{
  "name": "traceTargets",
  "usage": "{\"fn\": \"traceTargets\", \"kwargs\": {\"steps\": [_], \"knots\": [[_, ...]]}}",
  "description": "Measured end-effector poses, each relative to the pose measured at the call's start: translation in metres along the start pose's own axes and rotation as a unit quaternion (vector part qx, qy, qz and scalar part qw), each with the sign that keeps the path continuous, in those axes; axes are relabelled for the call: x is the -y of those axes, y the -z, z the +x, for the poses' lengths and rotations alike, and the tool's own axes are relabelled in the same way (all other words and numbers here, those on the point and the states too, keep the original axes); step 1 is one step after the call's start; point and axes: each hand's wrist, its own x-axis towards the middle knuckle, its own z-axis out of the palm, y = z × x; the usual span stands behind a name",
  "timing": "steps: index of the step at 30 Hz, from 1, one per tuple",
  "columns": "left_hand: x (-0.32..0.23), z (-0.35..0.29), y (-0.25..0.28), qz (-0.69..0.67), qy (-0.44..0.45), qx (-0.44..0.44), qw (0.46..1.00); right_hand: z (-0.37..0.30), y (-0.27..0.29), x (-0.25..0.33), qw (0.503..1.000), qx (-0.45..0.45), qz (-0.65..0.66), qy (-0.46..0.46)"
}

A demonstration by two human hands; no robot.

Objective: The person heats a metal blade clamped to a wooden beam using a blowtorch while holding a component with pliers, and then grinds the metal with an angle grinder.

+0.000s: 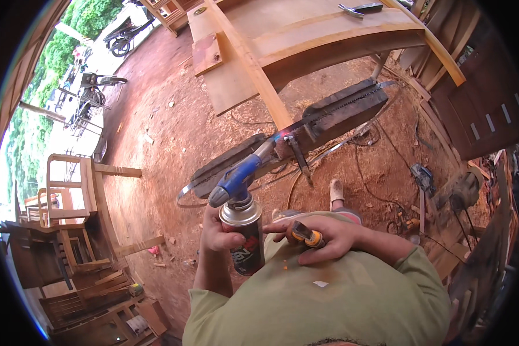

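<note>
My left hand (pixel 214 232) is wrapped round the dark can of a gas torch (pixel 237 180) with a blue head. Its metal nozzle points at a reddish glowing spot on a thin toothed saw blade (pixel 340 108), which lies along two dark wooden blocks (pixel 352 114). A dark clamp-like metal piece (pixel 298 154) sits beside the glow. My right hand (pixel 343 235) is closed on a yellow-and-black handled tool (pixel 307 235), held close to my shirt. One of its fingers reaches to the can's side. What kind of tool it is, I cannot make out.
Beyond the blocks stands a wooden workbench (pixel 230 92) with a hammer (pixel 360 10) on top. Wooden chair frames (pixel 69 184) are at the left. Cables and a blue power tool (pixel 422 177) lie on the red dirt floor at the right. Motorcycles (pixel 92 89) stand outside.
</note>
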Motion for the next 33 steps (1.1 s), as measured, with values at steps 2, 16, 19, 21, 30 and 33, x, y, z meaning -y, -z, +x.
{"fn": "traceTargets", "kwargs": {"steps": [2, 16, 19, 21, 30, 33], "knots": [[0.0, -0.002, -0.001, -0.009, 0.001, -0.004, 1.0, 0.0, 0.002, -0.001, 0.999, 0.035, -0.025, -0.03], [-0.009, -0.015, 0.001, -0.047, 0.082, -0.019, 0.995, 0.005, -0.003, -0.008, 0.999, 0.047, 0.008, 0.02], [-0.005, -0.013, -0.003, -0.029, 0.012, -0.042, 0.999, 0.007, -0.003, -0.01, 0.998, 0.056, 0.002, 0.034], [-0.006, -0.013, -0.004, -0.024, 0.013, -0.047, 0.999, 0.008, 0.0, -0.01, 0.997, 0.068, -0.001, 0.04], [-0.008, -0.013, -0.003, -0.015, 0.033, -0.055, 0.998, 0.004, -0.001, -0.015, 0.998, 0.061, 0.006, -0.004], [-0.01, -0.011, -0.005, -0.016, 0.025, -0.05, 0.998, 0.005, 0.001, -0.015, 0.998, 0.054, 0.013, 0.022]]}}
